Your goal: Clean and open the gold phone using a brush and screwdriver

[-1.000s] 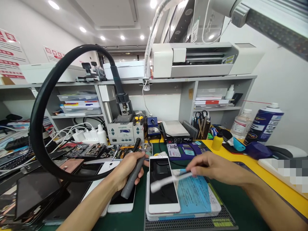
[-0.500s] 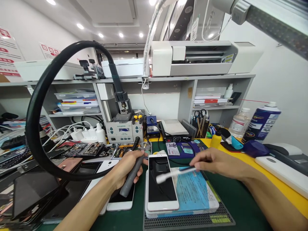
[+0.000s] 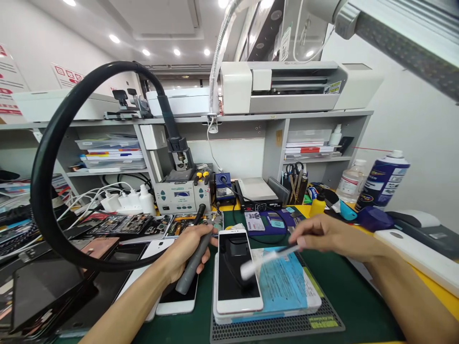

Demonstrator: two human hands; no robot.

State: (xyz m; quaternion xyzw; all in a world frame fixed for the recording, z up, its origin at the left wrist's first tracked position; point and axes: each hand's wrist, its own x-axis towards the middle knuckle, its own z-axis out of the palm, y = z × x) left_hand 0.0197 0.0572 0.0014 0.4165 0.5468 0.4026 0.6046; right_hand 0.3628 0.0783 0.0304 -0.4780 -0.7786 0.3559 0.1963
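Note:
My left hand [image 3: 195,248] is closed around the grey handle [image 3: 191,270] of a hot air tool, whose thick black hose [image 3: 46,143] loops up to the left. Between the fingers of my right hand [image 3: 311,234] is a slim tool with a white tip [image 3: 248,270], blurred, its tip over the phone's screen. That white-framed phone [image 3: 239,306] lies face up on a blue and white box [image 3: 287,282], which rests on a dark perforated mat [image 3: 279,329]. Another white phone [image 3: 175,307] lies partly under my left hand.
A hot air station [image 3: 182,196] stands behind, with opened phones [image 3: 129,224] left of it. Stacked phones and screens [image 3: 46,282] fill the left side. At the right are a spray can [image 3: 383,179], a clear bottle [image 3: 350,181] and a white device [image 3: 416,258].
The white tip has shifted right and is slightly lower, and my right hand has risen a little. The whole view has moved slightly. Both hands keep their holds.

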